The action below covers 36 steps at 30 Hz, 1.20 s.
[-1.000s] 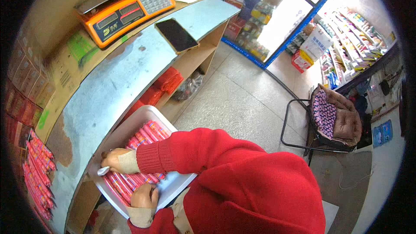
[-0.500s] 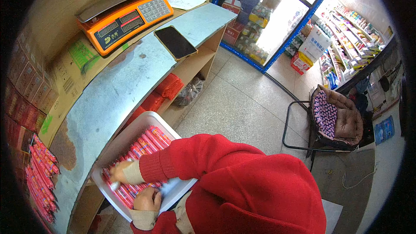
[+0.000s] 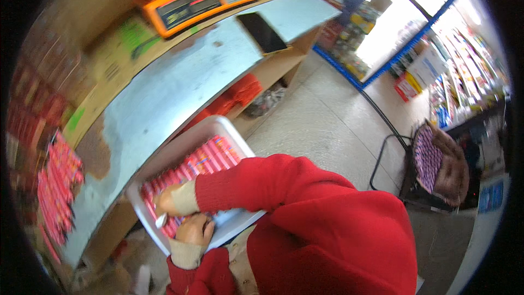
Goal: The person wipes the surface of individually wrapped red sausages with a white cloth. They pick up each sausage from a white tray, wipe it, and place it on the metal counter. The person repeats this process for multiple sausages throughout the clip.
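Note:
A white plastic tub (image 3: 234, 131) holds rows of slim pink-wrapped sticks (image 3: 215, 153) that look like sausages. My right hand (image 3: 170, 201) reaches into its left part, fingers down among the sticks; blur and the hand itself hide what they grip. Against those fingers shows a small white thing (image 3: 160, 220), too blurred to name. Just below, my left hand (image 3: 195, 230) is curled closed over the tub's near side, and its contents cannot be seen. Another pile of pink sticks (image 3: 59, 186) lies on the counter's left end.
The pale blue counter (image 3: 158, 93) curves beyond the tub. On it are an orange weighing scale (image 3: 199, 3) and a black phone (image 3: 262, 31). Red packs (image 3: 243, 92) sit on the shelf beneath. At the right stands a cushioned chair (image 3: 436, 164), near a blue-framed glass door (image 3: 360, 83).
The view has shifted, so the counter, tub and scale appear displaced and blurred. Both hands remain in the tub, close together, my right hand still among the sticks.

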Tool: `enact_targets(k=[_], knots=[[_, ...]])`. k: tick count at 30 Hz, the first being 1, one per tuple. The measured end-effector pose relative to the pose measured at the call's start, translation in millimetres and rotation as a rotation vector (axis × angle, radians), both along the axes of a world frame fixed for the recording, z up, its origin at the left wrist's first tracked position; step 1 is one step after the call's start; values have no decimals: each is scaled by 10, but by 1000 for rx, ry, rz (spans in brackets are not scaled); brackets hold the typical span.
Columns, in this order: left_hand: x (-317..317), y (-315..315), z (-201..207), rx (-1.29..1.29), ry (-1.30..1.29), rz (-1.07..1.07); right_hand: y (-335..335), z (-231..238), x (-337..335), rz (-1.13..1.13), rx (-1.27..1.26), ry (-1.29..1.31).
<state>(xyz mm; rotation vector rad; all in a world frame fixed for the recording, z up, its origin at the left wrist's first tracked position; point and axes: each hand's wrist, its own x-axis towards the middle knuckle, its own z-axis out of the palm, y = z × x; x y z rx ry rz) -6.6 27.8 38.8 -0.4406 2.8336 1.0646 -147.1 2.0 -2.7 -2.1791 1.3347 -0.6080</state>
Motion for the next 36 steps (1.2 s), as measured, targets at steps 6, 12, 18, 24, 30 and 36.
enact_targets(k=[6,12,18,24,30,36], knots=[[117,7,-95,-74,157,61,10,6,-33,-349,-238,-89],[168,25,-265,-55,63,37,116,87,87,84,-119,-112],[106,1,-263,-45,38,51,-7,63,-13,-271,-140,30],[125,4,-273,-71,19,43,-13,123,34,-9,-123,-15],[164,60,-149,-227,0,139,-55,196,22,-90,-97,41],[305,148,7,-287,-97,229,-16,147,-22,-16,-109,-114]])
